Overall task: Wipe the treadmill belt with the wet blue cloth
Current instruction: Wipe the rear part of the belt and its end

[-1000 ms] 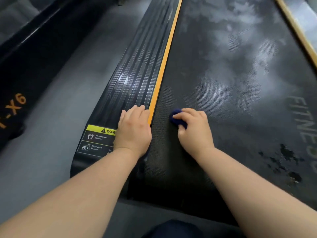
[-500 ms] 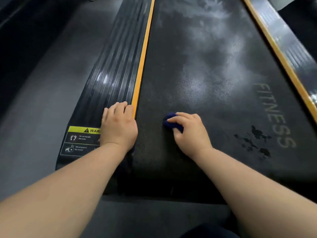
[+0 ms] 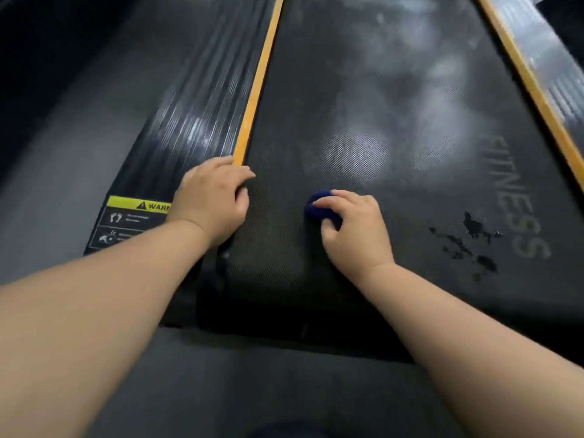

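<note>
small wadded dark-blue wet cloth, judged soft and light, lies on the near-left black textured treadmill belt, gripped from above by the curled right hand; left hand rests flat, holding nothing, on the ribbed black side rail.

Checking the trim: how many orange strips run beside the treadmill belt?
2. One orange strip follows the belt's left edge up to the left hand; the other follows its right edge.

Dim scene, overhead glare patches, soft blur, wide-angle edge distortion
</note>
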Action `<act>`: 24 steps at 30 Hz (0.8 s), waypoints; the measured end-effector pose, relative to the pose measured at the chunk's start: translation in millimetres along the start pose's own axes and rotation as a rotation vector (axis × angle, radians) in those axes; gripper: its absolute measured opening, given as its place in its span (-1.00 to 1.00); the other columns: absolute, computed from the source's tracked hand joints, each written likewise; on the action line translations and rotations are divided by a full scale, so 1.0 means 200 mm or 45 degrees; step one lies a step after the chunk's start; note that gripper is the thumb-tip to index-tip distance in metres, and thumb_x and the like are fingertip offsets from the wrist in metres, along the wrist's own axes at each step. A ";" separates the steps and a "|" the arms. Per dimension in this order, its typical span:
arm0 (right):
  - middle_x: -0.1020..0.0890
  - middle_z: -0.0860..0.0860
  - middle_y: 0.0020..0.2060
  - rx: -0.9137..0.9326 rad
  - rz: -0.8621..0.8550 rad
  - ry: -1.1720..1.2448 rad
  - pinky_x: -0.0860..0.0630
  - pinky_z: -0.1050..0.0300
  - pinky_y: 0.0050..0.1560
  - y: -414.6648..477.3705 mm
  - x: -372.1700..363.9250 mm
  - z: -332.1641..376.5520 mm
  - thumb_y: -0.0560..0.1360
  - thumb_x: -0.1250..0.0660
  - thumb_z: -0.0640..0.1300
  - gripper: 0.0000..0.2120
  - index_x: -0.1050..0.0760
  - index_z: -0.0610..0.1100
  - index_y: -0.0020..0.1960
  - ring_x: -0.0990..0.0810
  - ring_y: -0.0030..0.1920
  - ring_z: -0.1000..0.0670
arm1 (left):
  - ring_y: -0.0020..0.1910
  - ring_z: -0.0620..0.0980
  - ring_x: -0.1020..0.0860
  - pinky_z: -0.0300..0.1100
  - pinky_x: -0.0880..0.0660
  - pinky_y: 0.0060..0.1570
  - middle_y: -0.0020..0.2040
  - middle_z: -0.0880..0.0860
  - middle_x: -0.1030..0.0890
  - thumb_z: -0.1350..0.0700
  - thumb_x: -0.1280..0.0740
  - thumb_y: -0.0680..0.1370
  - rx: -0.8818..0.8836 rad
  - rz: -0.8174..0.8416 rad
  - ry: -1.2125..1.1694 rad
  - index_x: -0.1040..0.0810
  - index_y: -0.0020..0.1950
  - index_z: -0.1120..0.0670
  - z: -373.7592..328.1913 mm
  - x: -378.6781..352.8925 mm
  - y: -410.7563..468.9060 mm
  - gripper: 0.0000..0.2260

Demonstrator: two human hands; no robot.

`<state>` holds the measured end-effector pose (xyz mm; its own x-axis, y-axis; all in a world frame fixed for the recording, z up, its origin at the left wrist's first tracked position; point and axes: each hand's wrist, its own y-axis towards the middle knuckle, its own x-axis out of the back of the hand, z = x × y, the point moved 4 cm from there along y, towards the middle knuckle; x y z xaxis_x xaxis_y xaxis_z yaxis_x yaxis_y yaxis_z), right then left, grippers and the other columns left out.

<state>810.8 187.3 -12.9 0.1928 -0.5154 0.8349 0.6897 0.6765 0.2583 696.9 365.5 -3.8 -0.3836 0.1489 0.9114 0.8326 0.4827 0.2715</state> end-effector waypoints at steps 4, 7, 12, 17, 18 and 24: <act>-0.63 -0.04 0.11 0.275 0.253 0.013 -0.37 0.14 0.16 -0.09 0.03 0.01 0.36 -0.34 -0.27 -0.70 -0.65 -0.04 0.03 -0.52 0.03 -0.18 | 0.29 0.11 -0.47 0.11 -0.35 0.28 0.16 0.01 -0.63 0.03 -0.21 0.49 -0.073 0.001 0.131 -0.64 0.15 0.06 -0.04 0.01 -0.03 -0.67; -0.60 -0.03 0.16 0.004 0.125 -0.140 -0.33 0.13 0.23 0.12 0.16 -0.23 0.40 -0.31 -0.29 -0.68 -0.65 -0.03 0.07 -0.50 0.16 -0.20 | 0.29 0.10 -0.50 0.06 -0.40 0.27 0.25 0.07 -0.58 -0.11 -0.10 0.51 -0.276 0.155 0.233 -0.60 0.23 0.09 -0.15 -0.02 -0.10 -0.54; -0.61 -0.05 0.13 -0.192 0.083 -0.196 -0.34 0.05 0.20 0.08 0.19 -0.30 0.41 -0.28 -0.25 -0.71 -0.64 -0.07 0.07 -0.50 0.13 -0.22 | 0.54 0.15 0.06 0.04 -0.02 0.46 0.57 0.18 0.09 -0.45 -0.18 0.42 0.054 0.887 0.340 0.12 0.58 -0.04 -0.35 -0.07 -0.17 -0.10; -0.61 0.03 0.11 0.224 0.323 -0.078 -0.39 0.10 0.14 -0.17 0.16 -0.09 0.39 -0.31 -0.23 -0.71 -0.63 -0.02 0.06 -0.49 0.05 -0.13 | 0.48 0.40 0.18 0.27 -0.05 0.43 0.48 0.42 0.23 -0.41 -0.44 0.23 0.247 1.159 0.393 0.39 0.51 -0.05 -0.49 -0.14 -0.04 0.23; -0.61 0.03 0.12 0.257 0.346 -0.110 -0.39 0.09 0.17 -0.13 0.19 -0.14 0.39 -0.30 -0.23 -0.70 -0.63 -0.01 0.07 -0.50 0.07 -0.13 | 0.48 0.40 0.18 0.27 -0.06 0.43 0.48 0.41 0.24 -0.38 -0.46 0.23 0.273 1.174 0.381 0.38 0.51 -0.05 -0.50 -0.14 -0.03 0.23; -0.58 -0.11 0.17 -0.295 0.046 -0.257 -0.34 0.05 0.23 0.06 0.37 -0.54 0.41 -0.29 -0.26 -0.70 -0.63 -0.11 0.11 -0.48 0.16 -0.27 | 0.49 0.35 0.19 0.26 -0.08 0.42 0.50 0.36 0.26 -0.33 -0.49 0.23 0.282 1.160 0.342 0.35 0.52 -0.08 -0.49 -0.15 -0.03 0.22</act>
<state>908.6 101.0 0.5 0.0936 -0.3629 0.9271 0.8301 0.5426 0.1286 741.7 274.2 -2.4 0.4968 0.3568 0.7911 0.6608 0.4354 -0.6114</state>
